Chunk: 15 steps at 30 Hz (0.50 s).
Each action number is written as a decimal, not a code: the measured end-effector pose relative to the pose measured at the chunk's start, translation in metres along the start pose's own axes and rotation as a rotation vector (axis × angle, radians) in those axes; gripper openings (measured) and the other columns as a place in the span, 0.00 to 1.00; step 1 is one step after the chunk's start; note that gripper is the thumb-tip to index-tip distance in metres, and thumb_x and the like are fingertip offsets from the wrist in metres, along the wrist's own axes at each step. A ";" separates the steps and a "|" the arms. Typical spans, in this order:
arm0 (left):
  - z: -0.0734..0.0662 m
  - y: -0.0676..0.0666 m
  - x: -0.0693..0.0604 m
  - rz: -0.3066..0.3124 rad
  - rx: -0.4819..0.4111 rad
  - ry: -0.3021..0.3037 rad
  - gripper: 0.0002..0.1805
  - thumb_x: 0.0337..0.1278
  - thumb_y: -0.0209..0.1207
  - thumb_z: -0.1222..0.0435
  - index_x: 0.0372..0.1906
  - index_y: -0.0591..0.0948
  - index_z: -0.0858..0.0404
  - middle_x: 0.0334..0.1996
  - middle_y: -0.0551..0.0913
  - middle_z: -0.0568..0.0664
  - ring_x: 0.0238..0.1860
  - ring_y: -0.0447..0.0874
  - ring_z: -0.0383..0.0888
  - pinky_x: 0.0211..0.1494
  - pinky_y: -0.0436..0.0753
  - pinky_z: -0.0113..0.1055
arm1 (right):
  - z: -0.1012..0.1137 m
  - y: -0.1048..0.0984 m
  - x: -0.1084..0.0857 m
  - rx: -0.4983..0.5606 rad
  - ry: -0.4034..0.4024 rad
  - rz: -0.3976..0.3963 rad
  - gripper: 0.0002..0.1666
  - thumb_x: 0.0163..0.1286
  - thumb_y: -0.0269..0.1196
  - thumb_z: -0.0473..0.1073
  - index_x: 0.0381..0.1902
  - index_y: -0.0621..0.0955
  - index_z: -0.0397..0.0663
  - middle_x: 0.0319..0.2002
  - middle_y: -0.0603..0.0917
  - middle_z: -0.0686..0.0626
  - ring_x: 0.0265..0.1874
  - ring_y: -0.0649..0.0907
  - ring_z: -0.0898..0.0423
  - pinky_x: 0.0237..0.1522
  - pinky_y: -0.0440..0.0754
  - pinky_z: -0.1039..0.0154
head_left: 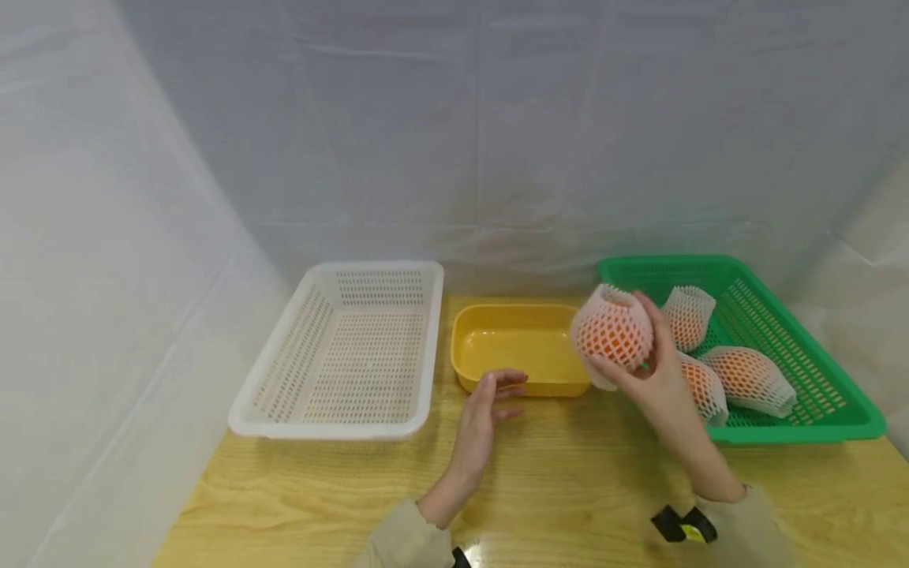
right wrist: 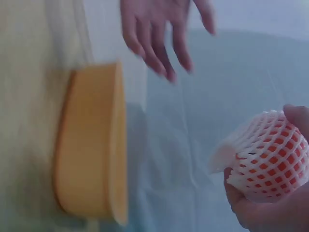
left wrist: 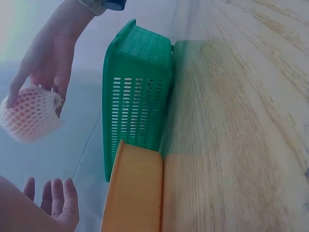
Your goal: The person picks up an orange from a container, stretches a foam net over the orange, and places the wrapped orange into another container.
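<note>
My right hand (head_left: 663, 386) grips a round orange-red fruit in a white foam net (head_left: 612, 327), held up between the yellow tub and the green basket (head_left: 795, 433). Fingers and thumb curl round its sides in the right wrist view, where the netted fruit (right wrist: 275, 164) shows red through the mesh. What kind of fruit it is, I cannot tell. My left hand (head_left: 474, 430) hovers at the near edge of the yellow tub (head_left: 521, 390), holding nothing, its fingers loosely extended. Several more netted fruits (head_left: 749, 377) lie in the green basket.
To the left stands a white perforated basket (head_left: 334, 431) with nothing visible inside. The yellow tub sits between the two baskets on a wooden table (head_left: 561, 489). Pale sheeting (head_left: 469, 142) hangs behind and along both sides.
</note>
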<state>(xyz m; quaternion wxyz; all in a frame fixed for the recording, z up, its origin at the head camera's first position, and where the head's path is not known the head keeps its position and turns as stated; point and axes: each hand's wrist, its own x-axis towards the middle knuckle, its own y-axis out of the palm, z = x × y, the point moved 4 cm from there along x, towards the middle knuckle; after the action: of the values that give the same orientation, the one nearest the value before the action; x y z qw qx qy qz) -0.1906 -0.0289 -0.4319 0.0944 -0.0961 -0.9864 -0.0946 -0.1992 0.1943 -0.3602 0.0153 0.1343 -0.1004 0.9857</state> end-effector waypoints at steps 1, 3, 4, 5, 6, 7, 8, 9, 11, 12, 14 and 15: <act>0.000 0.000 0.000 -0.002 0.001 -0.007 0.33 0.84 0.30 0.50 0.60 0.75 0.72 0.60 0.77 0.67 0.61 0.75 0.65 0.61 0.80 0.52 | 0.003 -0.011 0.005 -0.026 -0.002 -0.011 0.55 0.69 0.67 0.34 0.81 0.49 0.65 0.75 0.56 0.41 0.68 0.67 0.46 0.51 0.77 0.80; 0.000 0.001 0.000 -0.004 0.000 -0.015 0.33 0.84 0.30 0.50 0.58 0.76 0.73 0.59 0.78 0.66 0.60 0.75 0.65 0.60 0.80 0.55 | 0.006 -0.032 0.014 -0.110 0.000 -0.037 0.53 0.70 0.67 0.37 0.80 0.48 0.65 0.73 0.57 0.40 0.66 0.69 0.51 0.48 0.76 0.82; 0.000 0.001 0.000 -0.005 -0.001 -0.018 0.33 0.84 0.30 0.50 0.58 0.76 0.73 0.59 0.78 0.66 0.59 0.76 0.64 0.60 0.80 0.56 | 0.007 -0.043 0.019 -0.144 0.005 -0.044 0.53 0.71 0.67 0.38 0.79 0.47 0.64 0.72 0.57 0.40 0.64 0.69 0.51 0.48 0.76 0.82; 0.000 0.001 0.000 -0.006 0.002 -0.021 0.33 0.84 0.30 0.50 0.57 0.76 0.73 0.58 0.79 0.65 0.59 0.76 0.63 0.60 0.80 0.56 | 0.006 -0.053 0.024 -0.192 0.012 -0.048 0.52 0.71 0.66 0.41 0.78 0.46 0.62 0.71 0.57 0.39 0.63 0.70 0.51 0.46 0.77 0.81; 0.000 0.001 0.000 -0.005 0.000 -0.025 0.33 0.84 0.30 0.50 0.57 0.76 0.73 0.58 0.79 0.64 0.58 0.77 0.63 0.59 0.80 0.57 | 0.006 -0.063 0.029 -0.235 0.023 -0.050 0.52 0.71 0.67 0.42 0.78 0.45 0.60 0.71 0.57 0.38 0.63 0.70 0.49 0.45 0.77 0.80; 0.000 0.001 0.000 -0.003 0.000 -0.029 0.33 0.84 0.30 0.50 0.57 0.76 0.73 0.57 0.79 0.64 0.58 0.77 0.63 0.59 0.81 0.57 | 0.004 -0.072 0.034 -0.288 0.035 -0.050 0.52 0.71 0.67 0.44 0.78 0.44 0.57 0.71 0.57 0.35 0.63 0.70 0.46 0.44 0.79 0.76; 0.000 0.001 0.000 0.001 -0.006 -0.031 0.33 0.84 0.31 0.50 0.56 0.76 0.73 0.57 0.79 0.64 0.59 0.76 0.64 0.59 0.80 0.58 | 0.003 -0.080 0.040 -0.335 0.048 -0.047 0.53 0.71 0.67 0.47 0.78 0.44 0.53 0.71 0.57 0.33 0.64 0.70 0.42 0.45 0.80 0.70; 0.000 0.002 0.000 0.004 -0.007 -0.034 0.33 0.84 0.31 0.50 0.56 0.77 0.74 0.57 0.79 0.64 0.59 0.76 0.65 0.59 0.80 0.58 | 0.000 -0.087 0.045 -0.382 0.059 -0.040 0.54 0.71 0.67 0.49 0.78 0.44 0.50 0.71 0.57 0.31 0.64 0.69 0.38 0.47 0.81 0.64; 0.000 0.002 0.000 0.013 -0.006 -0.040 0.33 0.84 0.31 0.50 0.56 0.77 0.74 0.57 0.79 0.65 0.59 0.76 0.65 0.59 0.80 0.58 | -0.008 -0.100 0.056 -0.472 0.073 -0.012 0.57 0.70 0.67 0.52 0.80 0.44 0.44 0.72 0.55 0.27 0.65 0.67 0.30 0.50 0.80 0.46; 0.000 0.002 0.000 0.018 -0.006 -0.043 0.33 0.84 0.31 0.51 0.56 0.76 0.74 0.57 0.79 0.65 0.59 0.76 0.65 0.58 0.81 0.58 | -0.012 -0.105 0.061 -0.515 0.078 0.007 0.58 0.70 0.67 0.54 0.80 0.45 0.42 0.73 0.54 0.25 0.66 0.65 0.27 0.53 0.76 0.38; 0.000 0.003 -0.001 0.025 -0.001 -0.049 0.32 0.84 0.31 0.51 0.57 0.77 0.74 0.57 0.79 0.65 0.58 0.77 0.62 0.59 0.80 0.59 | -0.023 -0.112 0.070 -0.594 0.087 0.057 0.59 0.69 0.67 0.56 0.81 0.46 0.39 0.74 0.52 0.23 0.67 0.60 0.22 0.55 0.67 0.25; 0.000 0.003 -0.001 0.027 0.006 -0.052 0.32 0.84 0.30 0.51 0.57 0.77 0.74 0.57 0.79 0.65 0.58 0.78 0.61 0.58 0.81 0.58 | -0.028 -0.115 0.073 -0.632 0.093 0.090 0.59 0.69 0.67 0.57 0.81 0.46 0.38 0.74 0.51 0.22 0.68 0.58 0.21 0.56 0.64 0.23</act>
<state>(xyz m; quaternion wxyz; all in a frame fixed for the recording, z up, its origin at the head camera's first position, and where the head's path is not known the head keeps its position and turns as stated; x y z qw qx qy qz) -0.1890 -0.0256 -0.4317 0.0702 -0.1118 -0.9873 -0.0880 -0.2705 0.3125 -0.3449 0.0172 0.0732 -0.4066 0.9105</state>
